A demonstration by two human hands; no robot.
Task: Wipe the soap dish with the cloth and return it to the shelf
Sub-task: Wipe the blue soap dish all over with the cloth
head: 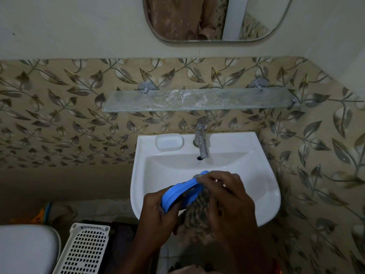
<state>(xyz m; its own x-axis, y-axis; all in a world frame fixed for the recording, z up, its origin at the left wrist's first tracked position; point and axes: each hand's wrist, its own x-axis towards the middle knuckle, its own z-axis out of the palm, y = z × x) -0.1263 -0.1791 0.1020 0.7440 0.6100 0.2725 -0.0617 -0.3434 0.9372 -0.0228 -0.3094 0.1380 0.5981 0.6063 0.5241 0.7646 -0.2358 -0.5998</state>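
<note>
- Head view: left hand grips the blue dish by its near end, fingers curled round the rim; dish tilted on edge over the sink, probably so its face turns toward the other hand.
- Right hand bunches the cloth, fingers curled onto it, pressing it against the dish. Judged: wiping under way, not finished.
- Cloth hangs below the dish, between the two hands; patterned, partly hidden by the right hand.
- Both hands held above the basin, likely so drips fall into it.
- Shelf: glass, on the wall above the tap, smeared with white residue. Dish is well apart from it, not yet returned.
- A white soap sits on the sink ledge left of the tap, probably set aside for the wipe.
- Mirror above the shelf; white basket on the floor at left.
</note>
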